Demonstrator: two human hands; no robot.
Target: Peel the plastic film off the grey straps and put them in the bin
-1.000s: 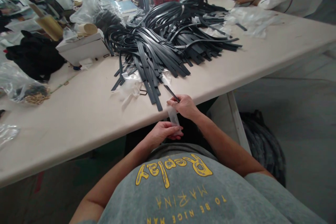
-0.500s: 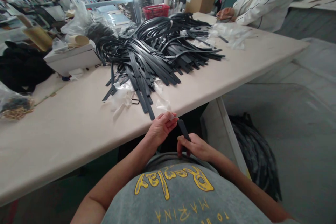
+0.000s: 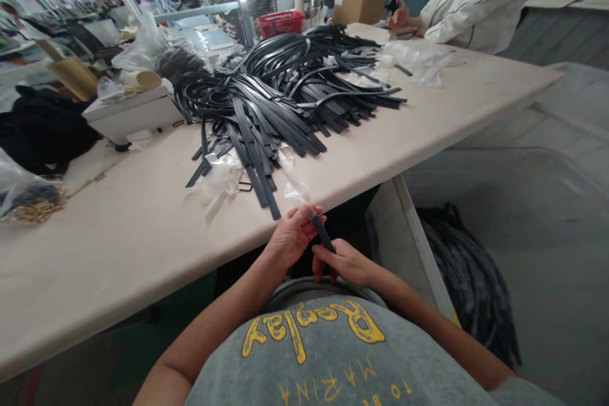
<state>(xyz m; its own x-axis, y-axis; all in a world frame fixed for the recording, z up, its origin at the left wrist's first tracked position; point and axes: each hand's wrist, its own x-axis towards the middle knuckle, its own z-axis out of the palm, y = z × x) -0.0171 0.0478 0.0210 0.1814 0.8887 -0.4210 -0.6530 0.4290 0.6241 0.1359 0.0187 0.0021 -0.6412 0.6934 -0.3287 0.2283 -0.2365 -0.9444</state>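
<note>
My left hand [image 3: 294, 235] is just off the table's front edge, its thumb and fingertips pinching a small clear plastic piece [image 3: 311, 210], perhaps a little bag or sleeve. In my right hand [image 3: 345, 261] is a dark flat strap [image 3: 324, 235], gripped near its end. The strap's tip meets the plastic at my left fingertips; I cannot tell how far it sits inside. Beyond my hands, a large heap of dark straps [image 3: 280, 101] spreads over the table, ends towards me. Crumpled clear plastic [image 3: 221, 181] and a black rectangular buckle [image 3: 245, 186] lie by the nearest ends.
The pale table [image 3: 143, 254] runs across in front of me. A white box [image 3: 136, 115] and a bag of brass-coloured pieces [image 3: 35, 203] are at left. At lower right, a pale bin [image 3: 547, 235] holds more straps. A co-worker [image 3: 476, 16] is at the far right.
My right hand has moved left and slightly up with the strap. The strap's tip, apart from my left fingers before, now meets the plastic there. The co-worker's hand has lifted a little.
</note>
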